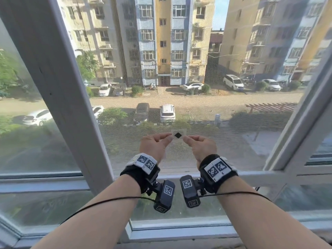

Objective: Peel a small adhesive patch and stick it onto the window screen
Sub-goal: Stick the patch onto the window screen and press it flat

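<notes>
A small adhesive patch, a clear square sheet with a black diamond-shaped piece in its middle, is held up in front of the window screen. My left hand pinches its left edge between thumb and fingers. My right hand pinches its right edge the same way. Both hands are raised side by side at the lower middle of the grey mesh. I cannot tell whether the patch touches the mesh. Both wrists wear black straps with marker blocks.
A thick white window post slants along the left of the screen, and another white frame borders the right. A white sill rail runs below the hands. Glass panes lie left, right and below. Thin black cables trail from both wrist units.
</notes>
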Demonstrator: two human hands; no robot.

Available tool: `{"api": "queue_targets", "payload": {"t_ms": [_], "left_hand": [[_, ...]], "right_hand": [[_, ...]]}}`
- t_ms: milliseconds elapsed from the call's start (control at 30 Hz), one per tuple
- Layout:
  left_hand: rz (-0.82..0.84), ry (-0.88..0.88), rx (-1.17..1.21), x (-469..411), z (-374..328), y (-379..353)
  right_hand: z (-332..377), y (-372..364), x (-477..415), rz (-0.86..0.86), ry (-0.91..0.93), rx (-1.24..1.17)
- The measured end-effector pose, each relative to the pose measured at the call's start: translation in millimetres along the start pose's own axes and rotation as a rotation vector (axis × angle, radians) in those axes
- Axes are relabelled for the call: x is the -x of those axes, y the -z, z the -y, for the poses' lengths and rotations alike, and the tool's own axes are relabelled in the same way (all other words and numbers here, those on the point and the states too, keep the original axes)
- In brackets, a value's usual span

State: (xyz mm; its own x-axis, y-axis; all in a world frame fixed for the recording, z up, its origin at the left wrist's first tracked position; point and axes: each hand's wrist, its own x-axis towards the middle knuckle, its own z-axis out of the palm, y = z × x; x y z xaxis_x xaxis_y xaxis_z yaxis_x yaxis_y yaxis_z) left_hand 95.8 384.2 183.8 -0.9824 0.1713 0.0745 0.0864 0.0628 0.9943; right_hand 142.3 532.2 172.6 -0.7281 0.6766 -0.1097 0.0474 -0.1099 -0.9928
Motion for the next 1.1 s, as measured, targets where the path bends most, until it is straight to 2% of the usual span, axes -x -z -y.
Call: {"api": "queue_targets", "payload": {"t_ms": [600, 933, 1033, 1100], "left_hand": [[-0.006, -0.013, -0.002, -6, -2, -1], [-0.037, -0.042, -0.064, -9, -1, 4], [0.004, -0.043, -0.097, -8, -4, 9], [0.099, -0.017, -0.133, -7, -6, 9]], "right_hand": [[-1, -2, -10, -0.108, 0.008, 0.110], [0, 1, -8, -0.110, 0.014, 0.150], [-1, 2, -8, -0.101, 0.008, 0.153], [-1, 3, -7, -0.087, -0.009, 0.159]]}}
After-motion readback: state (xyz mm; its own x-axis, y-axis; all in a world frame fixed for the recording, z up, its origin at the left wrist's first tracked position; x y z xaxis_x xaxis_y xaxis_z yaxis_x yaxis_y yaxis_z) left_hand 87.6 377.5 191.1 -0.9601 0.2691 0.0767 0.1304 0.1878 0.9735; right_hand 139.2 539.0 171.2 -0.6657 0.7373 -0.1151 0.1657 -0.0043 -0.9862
